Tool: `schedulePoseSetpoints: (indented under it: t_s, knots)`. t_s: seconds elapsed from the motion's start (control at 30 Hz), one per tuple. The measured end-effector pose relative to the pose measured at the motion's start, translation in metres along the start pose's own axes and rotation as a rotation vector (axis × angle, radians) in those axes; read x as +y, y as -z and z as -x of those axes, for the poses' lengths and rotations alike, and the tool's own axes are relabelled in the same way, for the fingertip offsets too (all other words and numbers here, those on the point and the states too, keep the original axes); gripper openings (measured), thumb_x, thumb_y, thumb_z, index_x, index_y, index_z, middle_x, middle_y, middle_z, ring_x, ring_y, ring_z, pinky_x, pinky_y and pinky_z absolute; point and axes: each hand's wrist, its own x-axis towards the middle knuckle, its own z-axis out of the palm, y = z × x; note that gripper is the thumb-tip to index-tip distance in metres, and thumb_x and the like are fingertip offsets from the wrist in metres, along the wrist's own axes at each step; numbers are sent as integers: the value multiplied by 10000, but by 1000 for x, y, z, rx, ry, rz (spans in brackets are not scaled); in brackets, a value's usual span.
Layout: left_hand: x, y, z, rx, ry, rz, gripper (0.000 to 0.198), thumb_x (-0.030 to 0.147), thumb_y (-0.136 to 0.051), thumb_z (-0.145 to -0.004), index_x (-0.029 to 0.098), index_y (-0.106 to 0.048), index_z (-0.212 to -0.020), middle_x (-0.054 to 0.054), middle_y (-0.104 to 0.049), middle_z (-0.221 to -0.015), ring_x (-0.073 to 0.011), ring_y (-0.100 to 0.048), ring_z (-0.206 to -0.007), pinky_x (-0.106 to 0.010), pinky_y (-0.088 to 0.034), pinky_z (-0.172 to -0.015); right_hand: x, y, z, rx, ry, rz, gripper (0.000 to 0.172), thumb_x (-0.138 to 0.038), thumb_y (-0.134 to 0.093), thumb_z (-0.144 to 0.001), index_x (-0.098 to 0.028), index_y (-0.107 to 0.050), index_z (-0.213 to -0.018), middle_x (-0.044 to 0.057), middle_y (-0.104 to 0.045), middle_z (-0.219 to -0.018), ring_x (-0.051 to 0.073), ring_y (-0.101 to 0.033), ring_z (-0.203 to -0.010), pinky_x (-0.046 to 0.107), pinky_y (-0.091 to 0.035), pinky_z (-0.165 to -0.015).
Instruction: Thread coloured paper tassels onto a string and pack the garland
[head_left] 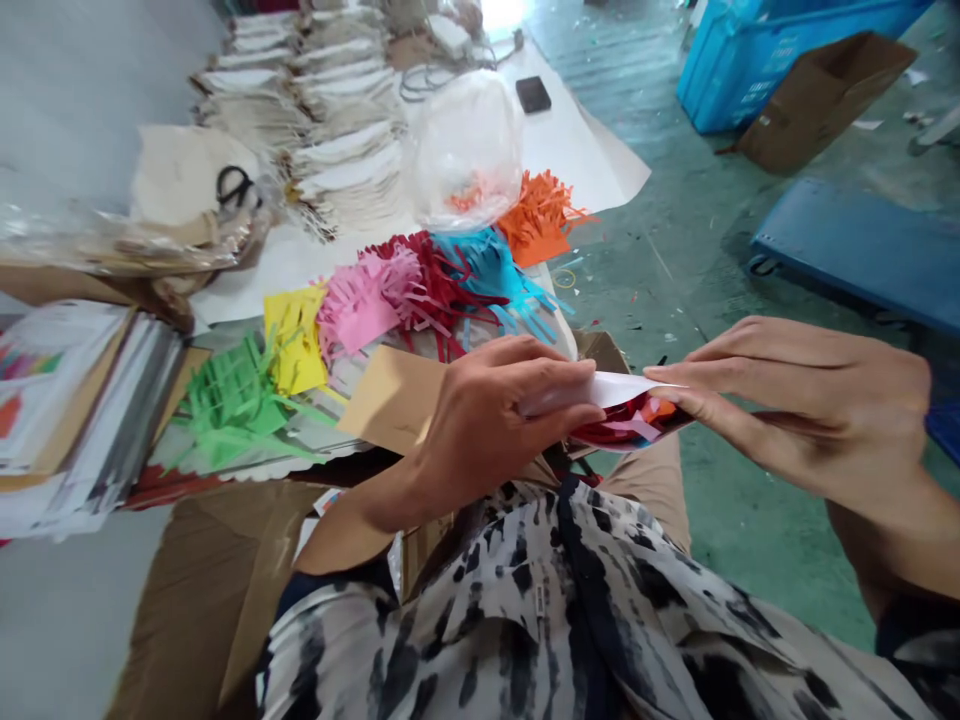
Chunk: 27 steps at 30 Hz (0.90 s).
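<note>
In front of my chest, my left hand (510,405) pinches the left end of a white paper packet (626,388) between thumb and fingers. My right hand (817,400) grips its right end the same way. Under the packet's white edge show colored paper strips (637,420) in dark red, pink and orange. Whether they lie inside it or just behind it, I cannot tell. Beside my left forearm, a tan paper piece (397,395) lies at the table edge. Fringed paper bundles lie beyond: green (232,400), yellow (295,340), pink (367,305), dark red (420,270), blue (491,260) and orange (541,215).
Stacked cream bundles (345,150) fill the table's back, beside a clear plastic bag (469,140) and a dark phone-like object (533,95). Printed papers (60,380) stand at left. A blue crate (720,75), cardboard box (821,100) and blue platform (862,250) sit on the floor at right.
</note>
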Motion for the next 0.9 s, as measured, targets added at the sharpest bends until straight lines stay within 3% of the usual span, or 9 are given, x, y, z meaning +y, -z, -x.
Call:
schedulePoseSetpoints:
  t_s: [0.2,0.3,0.4,0.77,0.9]
  knots:
    - [-10,11,-1,-102,42,70,349,371,-917,-897,265,-868,-1226,-77,-870,-1174,-204,-829,-1024,-289,-657,-904,11,-1,-2,48,-54,28,285,-145,-845,-923,-333,-867,-1136,-27,-857,-1039,148,-768,-861,317,-571,-720]
    - [-13,10,-1,-104,40,27,227,286,-862,-947,253,-883,-1171,-57,-879,-1140,-187,-844,-995,-263,-660,-884,14,-1,-3,42,-50,22,288,-151,-845,-921,-334,-872,-1141,-22,-861,-1041,153,-774,-861,309,-583,-732]
    - [-13,8,1,-81,76,-30,226,251,-864,-941,254,-884,-1166,-43,-879,-1149,-194,-855,-1016,-264,-670,-912,16,-2,-3,47,-61,-1,293,-142,-851,-911,-335,-881,-1129,-25,-861,-1035,152,-775,-851,300,-594,-737]
    - [-21,2,10,16,110,-26,159,280,-856,-951,254,-890,-1105,-38,-886,-1089,-185,-861,-949,-264,-693,-878,27,-10,-5,60,-154,-85,231,-166,-889,-893,-326,-896,-1060,-39,-860,-1002,124,-756,-813,272,-581,-715]
    - [-14,-1,-1,-25,10,-143,326,238,-818,-959,264,-829,-1283,-36,-852,-1276,-179,-831,-1120,-284,-670,-1013,24,-13,-15,129,-212,-27,84,-232,-903,-894,-296,-875,-940,-33,-820,-874,129,-711,-742,298,-518,-662]
